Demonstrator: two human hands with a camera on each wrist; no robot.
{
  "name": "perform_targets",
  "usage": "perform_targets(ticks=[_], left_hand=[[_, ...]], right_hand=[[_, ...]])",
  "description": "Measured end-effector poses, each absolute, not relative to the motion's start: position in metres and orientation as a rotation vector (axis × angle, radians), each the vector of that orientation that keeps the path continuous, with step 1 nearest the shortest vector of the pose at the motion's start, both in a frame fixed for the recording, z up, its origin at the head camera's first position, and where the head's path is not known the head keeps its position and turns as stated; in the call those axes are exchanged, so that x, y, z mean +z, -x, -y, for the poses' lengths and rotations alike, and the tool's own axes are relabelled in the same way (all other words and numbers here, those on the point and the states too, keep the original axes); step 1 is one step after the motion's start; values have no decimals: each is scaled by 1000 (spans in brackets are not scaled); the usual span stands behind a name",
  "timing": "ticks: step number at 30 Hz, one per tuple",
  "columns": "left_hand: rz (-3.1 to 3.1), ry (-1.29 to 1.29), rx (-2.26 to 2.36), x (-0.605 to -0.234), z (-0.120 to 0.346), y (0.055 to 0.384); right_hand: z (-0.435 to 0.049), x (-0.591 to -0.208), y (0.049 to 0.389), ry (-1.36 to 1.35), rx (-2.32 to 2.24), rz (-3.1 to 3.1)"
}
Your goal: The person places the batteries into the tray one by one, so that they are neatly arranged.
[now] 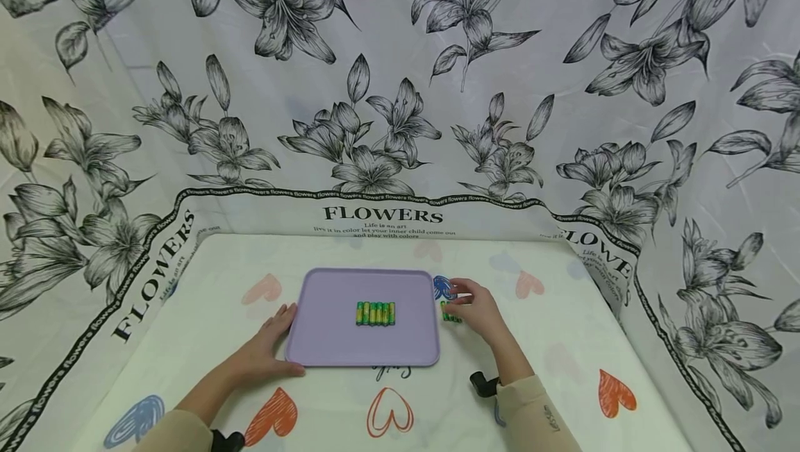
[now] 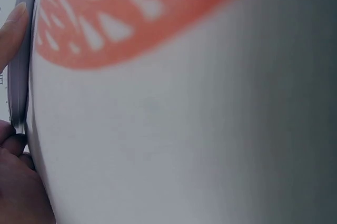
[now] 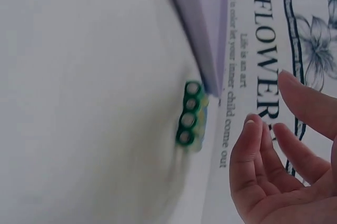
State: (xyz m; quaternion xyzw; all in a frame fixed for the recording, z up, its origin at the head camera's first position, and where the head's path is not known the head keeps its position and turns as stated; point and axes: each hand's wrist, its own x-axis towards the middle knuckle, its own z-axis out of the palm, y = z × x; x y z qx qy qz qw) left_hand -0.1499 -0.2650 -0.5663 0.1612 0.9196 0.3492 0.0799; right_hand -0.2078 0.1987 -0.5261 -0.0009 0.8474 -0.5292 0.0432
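Note:
A lilac tray (image 1: 331, 351) lies on the table with a row of several green and yellow batteries (image 1: 376, 314) side by side at its middle. My left hand (image 1: 265, 351) holds the tray's near left corner, thumb at the front edge and fingers along the left side. In the left wrist view, the thumb (image 2: 16, 29) lies against the rim. Beyond the tray's right edge, a smaller group of batteries (image 3: 190, 116) stands close together, their round ends showing. Beside and partly over this group is my right hand (image 1: 478, 310), thumb and fingers apart, nothing between them.
A white cloth (image 1: 469, 403) printed with hearts covers the table. Flower-patterned curtains (image 1: 387, 42) enclose it at the back and both sides. Dark wrist-camera pieces (image 1: 483, 384) show near both sleeves.

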Motion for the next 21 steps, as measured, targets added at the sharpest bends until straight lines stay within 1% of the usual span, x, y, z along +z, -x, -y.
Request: perform_targets(ticks=[10, 21], left_hand=[[-2753, -479, 1032, -567, 265, 150], [-2751, -474, 1039, -566, 265, 151]], right_hand=[[-221, -544, 207, -83, -1573, -2548], [-221, -553, 208, -109, -1388, -2612]])
